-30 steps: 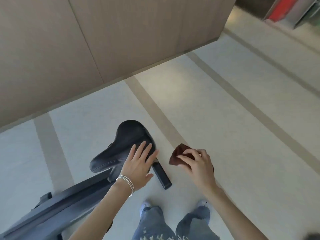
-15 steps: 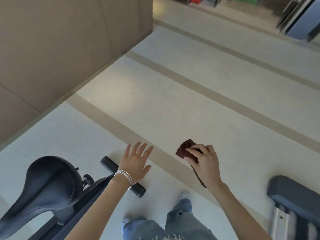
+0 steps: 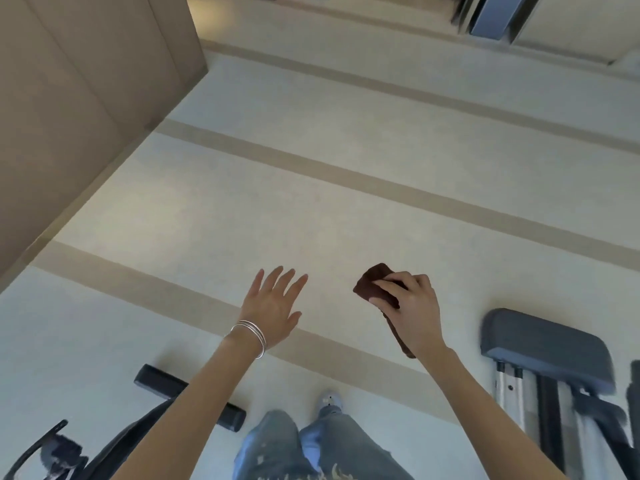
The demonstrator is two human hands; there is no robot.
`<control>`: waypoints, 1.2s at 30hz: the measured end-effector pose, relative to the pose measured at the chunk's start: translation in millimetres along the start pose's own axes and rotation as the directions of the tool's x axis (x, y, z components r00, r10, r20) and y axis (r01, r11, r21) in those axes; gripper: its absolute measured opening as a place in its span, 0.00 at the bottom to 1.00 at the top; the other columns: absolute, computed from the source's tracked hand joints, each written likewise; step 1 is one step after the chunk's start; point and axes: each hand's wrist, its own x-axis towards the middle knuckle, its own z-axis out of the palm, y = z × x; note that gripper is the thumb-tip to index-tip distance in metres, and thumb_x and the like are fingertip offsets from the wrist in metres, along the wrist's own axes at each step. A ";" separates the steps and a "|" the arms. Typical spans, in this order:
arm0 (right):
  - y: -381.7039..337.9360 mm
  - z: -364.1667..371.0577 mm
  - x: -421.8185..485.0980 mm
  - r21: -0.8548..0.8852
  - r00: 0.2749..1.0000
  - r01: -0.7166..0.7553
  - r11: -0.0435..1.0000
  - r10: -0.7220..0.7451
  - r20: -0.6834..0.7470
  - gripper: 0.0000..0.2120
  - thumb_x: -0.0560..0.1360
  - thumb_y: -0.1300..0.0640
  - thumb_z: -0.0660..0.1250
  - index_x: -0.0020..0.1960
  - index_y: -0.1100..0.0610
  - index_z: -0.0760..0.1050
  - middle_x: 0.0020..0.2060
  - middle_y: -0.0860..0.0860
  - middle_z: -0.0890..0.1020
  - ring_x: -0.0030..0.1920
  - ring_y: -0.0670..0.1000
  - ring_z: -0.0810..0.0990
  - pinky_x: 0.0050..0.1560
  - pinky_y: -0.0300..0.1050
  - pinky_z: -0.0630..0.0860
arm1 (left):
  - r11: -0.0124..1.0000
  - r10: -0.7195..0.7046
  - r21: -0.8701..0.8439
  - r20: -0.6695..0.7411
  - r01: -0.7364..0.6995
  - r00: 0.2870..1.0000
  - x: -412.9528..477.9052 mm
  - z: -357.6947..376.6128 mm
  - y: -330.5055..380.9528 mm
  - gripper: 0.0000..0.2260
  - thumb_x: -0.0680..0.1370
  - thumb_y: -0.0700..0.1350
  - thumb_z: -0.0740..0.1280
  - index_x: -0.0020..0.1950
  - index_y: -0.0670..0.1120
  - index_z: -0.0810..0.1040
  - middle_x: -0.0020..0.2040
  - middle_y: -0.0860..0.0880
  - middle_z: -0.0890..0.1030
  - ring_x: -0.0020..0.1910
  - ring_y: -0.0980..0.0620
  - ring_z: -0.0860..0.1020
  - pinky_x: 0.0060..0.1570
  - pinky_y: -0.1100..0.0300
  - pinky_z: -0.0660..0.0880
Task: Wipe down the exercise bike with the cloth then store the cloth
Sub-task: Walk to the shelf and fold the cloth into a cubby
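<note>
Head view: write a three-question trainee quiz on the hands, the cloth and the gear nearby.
1. True or false: the left hand grips the dark cloth.
2. Multiple choice: the grey padded seat lies on which side of the person? A) left B) right C) straight ahead by the wall
3. Short answer: what is worn on the left wrist?

Key
1. False: the right hand holds the cloth, and the left hand is spread open over the floor.
2. B
3. Thin silver bangles
</note>
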 end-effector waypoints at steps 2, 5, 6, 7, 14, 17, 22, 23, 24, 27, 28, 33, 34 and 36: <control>7.8 -4.6 4.7 0.006 0.999 -0.033 0.999 0.033 -0.008 0.10 0.67 0.55 0.76 0.48 0.54 0.83 0.46 0.50 0.83 0.43 0.61 0.75 0.39 0.55 0.76 | 0.999 0.012 0.033 0.001 -0.012 1.000 13.3 -5.4 -1.1 0.29 0.79 0.56 0.53 0.76 0.53 0.43 0.77 0.50 0.52 0.76 0.49 0.47 0.74 0.48 0.43; 23.7 -13.5 12.8 0.008 0.994 -0.105 0.994 0.106 -0.023 0.10 0.68 0.55 0.75 0.49 0.54 0.83 0.46 0.51 0.83 0.45 0.61 0.75 0.41 0.54 0.75 | 0.996 0.045 0.072 -0.022 -0.044 0.999 39.5 -13.1 -0.4 0.29 0.79 0.56 0.53 0.76 0.53 0.44 0.77 0.50 0.53 0.76 0.49 0.48 0.74 0.48 0.44; 28.8 -15.6 16.0 0.007 0.991 -0.130 0.991 0.130 -0.022 0.10 0.68 0.54 0.75 0.49 0.54 0.83 0.47 0.51 0.82 0.45 0.61 0.75 0.42 0.54 0.75 | 0.996 0.053 0.067 -0.034 -0.050 0.998 48.7 -17.3 -0.1 0.29 0.79 0.56 0.54 0.76 0.53 0.45 0.77 0.50 0.54 0.76 0.49 0.49 0.74 0.48 0.45; 34.4 -18.2 20.5 0.006 0.987 -0.160 0.987 0.160 -0.023 0.10 0.69 0.54 0.74 0.50 0.54 0.83 0.47 0.50 0.82 0.46 0.61 0.74 0.43 0.53 0.74 | 0.996 0.068 0.061 -0.045 -0.066 0.997 60.8 -21.3 1.1 0.29 0.79 0.56 0.54 0.76 0.53 0.46 0.77 0.50 0.54 0.76 0.49 0.50 0.74 0.48 0.45; 61.6 -29.7 74.9 -0.024 0.969 -0.234 0.972 0.232 -0.081 0.11 0.71 0.52 0.72 0.51 0.54 0.82 0.49 0.51 0.82 0.47 0.60 0.73 0.44 0.53 0.74 | 0.987 0.158 0.035 -0.089 -0.155 0.983 149.2 -49.4 7.8 0.28 0.79 0.56 0.55 0.76 0.52 0.48 0.77 0.49 0.55 0.76 0.48 0.51 0.74 0.48 0.46; 70.6 -31.4 107.9 -0.036 0.957 -0.275 0.961 0.270 -0.104 0.11 0.71 0.51 0.72 0.52 0.54 0.82 0.50 0.50 0.81 0.49 0.59 0.73 0.46 0.52 0.73 | 0.980 0.199 0.025 -0.125 -0.197 0.972 189.4 -65.9 4.4 0.28 0.79 0.56 0.56 0.76 0.52 0.49 0.77 0.49 0.56 0.76 0.47 0.51 0.74 0.48 0.46; 76.1 -32.0 165.9 -0.040 0.944 -0.308 0.950 0.300 -0.138 0.11 0.71 0.51 0.71 0.52 0.53 0.82 0.49 0.49 0.81 0.49 0.59 0.72 0.45 0.50 0.72 | 0.971 0.238 0.061 -0.152 -0.231 0.959 254.4 -97.2 -16.3 0.29 0.79 0.56 0.55 0.76 0.52 0.48 0.77 0.48 0.55 0.76 0.46 0.50 0.74 0.48 0.46; 77.3 -32.3 175.6 -0.040 0.940 -0.316 0.948 0.307 -0.150 0.11 0.71 0.51 0.72 0.52 0.53 0.82 0.49 0.49 0.81 0.49 0.59 0.73 0.44 0.50 0.72 | 0.967 0.250 0.078 -0.149 -0.241 0.957 266.7 -102.6 -19.5 0.29 0.79 0.56 0.55 0.76 0.52 0.48 0.77 0.48 0.55 0.76 0.46 0.50 0.74 0.48 0.46; 78.8 -32.8 182.9 -0.044 0.936 -0.324 0.945 0.314 -0.161 0.11 0.71 0.51 0.72 0.52 0.53 0.82 0.49 0.49 0.81 0.49 0.59 0.73 0.44 0.51 0.72 | 0.964 0.261 0.089 -0.148 -0.250 0.954 276.7 -106.8 -21.4 0.29 0.79 0.56 0.55 0.76 0.52 0.48 0.77 0.48 0.55 0.76 0.46 0.50 0.74 0.48 0.46; 85.8 -33.6 202.4 -0.049 0.922 -0.351 0.935 0.337 -0.192 0.11 0.71 0.51 0.72 0.52 0.54 0.82 0.48 0.50 0.81 0.48 0.59 0.73 0.43 0.51 0.73 | 0.950 0.310 0.093 -0.149 -0.298 0.939 306.7 -117.0 -21.6 0.28 0.79 0.55 0.56 0.76 0.51 0.49 0.76 0.47 0.56 0.75 0.46 0.51 0.74 0.48 0.47; 89.4 -33.3 208.8 -0.048 0.916 -0.364 0.930 0.348 -0.200 0.11 0.71 0.51 0.72 0.52 0.54 0.82 0.48 0.50 0.81 0.48 0.59 0.73 0.43 0.51 0.73 | 0.944 0.326 0.093 -0.142 -0.315 0.935 317.6 -119.7 -19.7 0.28 0.79 0.55 0.56 0.76 0.51 0.50 0.76 0.47 0.56 0.75 0.46 0.51 0.74 0.48 0.47; 112.4 -34.7 231.9 -0.044 0.886 -0.426 0.904 0.407 -0.223 0.11 0.70 0.51 0.72 0.51 0.54 0.82 0.48 0.49 0.81 0.48 0.59 0.73 0.43 0.51 0.73 | 0.914 0.403 0.095 -0.101 -0.394 0.910 362.5 -126.2 1.1 0.28 0.79 0.56 0.55 0.76 0.51 0.49 0.76 0.48 0.55 0.75 0.46 0.50 0.74 0.48 0.47; 118.6 -35.3 236.1 -0.046 0.882 -0.435 0.899 0.415 -0.224 0.11 0.70 0.51 0.72 0.51 0.54 0.82 0.48 0.49 0.81 0.48 0.59 0.73 0.43 0.51 0.73 | 0.908 0.417 0.096 -0.096 -0.408 0.904 370.6 -126.9 6.1 0.28 0.79 0.56 0.55 0.76 0.51 0.49 0.76 0.48 0.55 0.76 0.46 0.50 0.74 0.48 0.47; 132.8 -36.2 245.4 -0.049 0.874 -0.454 0.890 0.434 -0.218 0.12 0.71 0.51 0.72 0.51 0.54 0.82 0.48 0.49 0.81 0.48 0.59 0.73 0.43 0.52 0.73 | 0.899 0.435 0.093 -0.089 -0.427 0.896 388.3 -128.6 15.9 0.28 0.79 0.56 0.55 0.76 0.51 0.49 0.76 0.48 0.55 0.75 0.46 0.50 0.74 0.48 0.47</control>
